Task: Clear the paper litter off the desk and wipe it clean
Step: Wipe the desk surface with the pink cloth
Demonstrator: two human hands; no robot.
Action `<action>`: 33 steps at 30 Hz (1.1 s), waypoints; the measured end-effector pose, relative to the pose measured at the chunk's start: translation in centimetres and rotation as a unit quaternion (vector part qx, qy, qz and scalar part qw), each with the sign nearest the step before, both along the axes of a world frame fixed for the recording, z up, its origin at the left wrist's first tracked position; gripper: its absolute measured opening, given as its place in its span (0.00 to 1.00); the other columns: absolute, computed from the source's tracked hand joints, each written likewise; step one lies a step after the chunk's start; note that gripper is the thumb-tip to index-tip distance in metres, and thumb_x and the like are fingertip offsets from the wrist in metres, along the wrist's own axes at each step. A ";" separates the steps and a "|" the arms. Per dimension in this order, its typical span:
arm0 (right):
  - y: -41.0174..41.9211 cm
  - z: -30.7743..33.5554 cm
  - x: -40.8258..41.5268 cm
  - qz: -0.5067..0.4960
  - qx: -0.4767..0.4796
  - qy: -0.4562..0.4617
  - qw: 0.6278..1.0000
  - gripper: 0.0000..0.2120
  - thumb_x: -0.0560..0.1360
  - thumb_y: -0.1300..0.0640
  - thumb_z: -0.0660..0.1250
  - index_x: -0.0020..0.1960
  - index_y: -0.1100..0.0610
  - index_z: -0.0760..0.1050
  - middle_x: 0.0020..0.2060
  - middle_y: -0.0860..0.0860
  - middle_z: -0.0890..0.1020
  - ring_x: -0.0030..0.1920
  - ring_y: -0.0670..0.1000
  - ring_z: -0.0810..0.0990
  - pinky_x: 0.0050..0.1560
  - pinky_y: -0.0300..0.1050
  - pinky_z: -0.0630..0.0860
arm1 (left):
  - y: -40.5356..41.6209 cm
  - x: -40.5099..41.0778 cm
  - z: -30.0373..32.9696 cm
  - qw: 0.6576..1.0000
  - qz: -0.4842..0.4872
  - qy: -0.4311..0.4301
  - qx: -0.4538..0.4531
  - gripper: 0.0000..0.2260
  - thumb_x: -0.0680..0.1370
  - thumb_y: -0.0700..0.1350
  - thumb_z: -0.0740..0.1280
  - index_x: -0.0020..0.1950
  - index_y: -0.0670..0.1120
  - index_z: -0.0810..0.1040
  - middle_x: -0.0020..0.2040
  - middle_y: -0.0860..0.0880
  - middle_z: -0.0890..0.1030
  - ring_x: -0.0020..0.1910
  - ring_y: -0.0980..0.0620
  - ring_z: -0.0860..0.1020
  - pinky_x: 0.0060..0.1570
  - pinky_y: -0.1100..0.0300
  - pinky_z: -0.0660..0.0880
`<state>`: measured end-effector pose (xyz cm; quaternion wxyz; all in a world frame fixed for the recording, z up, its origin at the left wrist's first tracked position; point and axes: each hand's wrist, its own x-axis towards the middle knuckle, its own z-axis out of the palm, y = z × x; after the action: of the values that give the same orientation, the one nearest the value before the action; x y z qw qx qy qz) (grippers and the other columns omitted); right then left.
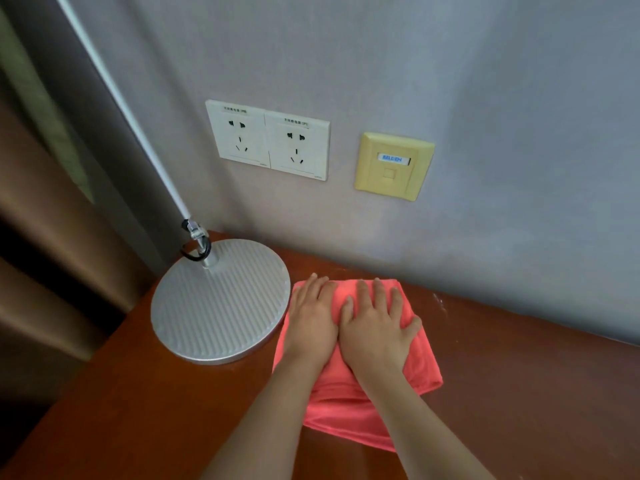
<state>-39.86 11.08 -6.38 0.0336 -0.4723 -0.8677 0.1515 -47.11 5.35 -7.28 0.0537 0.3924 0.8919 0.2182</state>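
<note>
Grey wall (485,98) — brown curtain (52,237)

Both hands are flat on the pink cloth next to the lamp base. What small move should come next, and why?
Probably slide the pink cloth to the right along the wall. The left hand and right hand press it flat, the lamp base blocks the left side, and pale specks show on the desk to the right.

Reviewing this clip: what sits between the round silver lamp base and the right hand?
In the head view, the left hand lies between the round silver lamp base and the right hand, both hands pressed flat on the pink cloth.
</note>
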 end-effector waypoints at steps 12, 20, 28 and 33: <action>4.0 -0.1 -3.9 -0.055 0.014 0.033 0.998 0.24 0.80 0.46 0.49 0.75 0.50 0.58 0.75 0.49 0.59 0.75 0.53 0.50 0.70 0.62 0.46 | 5.0 -4.5 -0.1 0.997 -0.036 0.059 0.020 0.19 0.81 0.47 0.54 0.72 0.46 0.64 0.72 0.48 0.66 0.74 0.53 0.57 0.71 0.61 0.44; 1.4 -0.1 -0.2 -0.055 0.011 0.051 0.997 0.24 0.80 0.46 0.49 0.76 0.48 0.55 0.76 0.47 0.55 0.76 0.50 0.47 0.70 0.58 0.43 | 2.1 -0.9 0.0 0.997 -0.052 0.050 -0.035 0.22 0.82 0.51 0.50 0.75 0.48 0.56 0.77 0.50 0.55 0.77 0.52 0.48 0.73 0.57 0.40; -4.7 -0.3 6.4 -0.041 0.022 0.047 0.998 0.24 0.80 0.46 0.48 0.76 0.46 0.55 0.76 0.46 0.56 0.76 0.49 0.48 0.71 0.56 0.44 | -4.0 5.7 -0.2 0.999 -0.024 0.025 -0.039 0.22 0.82 0.54 0.50 0.75 0.50 0.56 0.77 0.51 0.55 0.77 0.53 0.47 0.72 0.59 0.38; -9.8 -0.5 11.1 -0.008 0.041 0.038 0.998 0.25 0.79 0.45 0.48 0.76 0.46 0.55 0.76 0.45 0.56 0.76 0.48 0.49 0.65 0.54 0.41 | -9.4 10.3 -0.3 0.999 0.005 0.019 -0.035 0.21 0.82 0.52 0.50 0.75 0.51 0.57 0.77 0.52 0.55 0.76 0.55 0.47 0.72 0.61 0.38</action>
<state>-28.79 1.32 -6.90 0.0867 -0.4710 -0.8676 0.1336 -36.86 -4.03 -7.60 0.0494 0.3901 0.9018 0.1793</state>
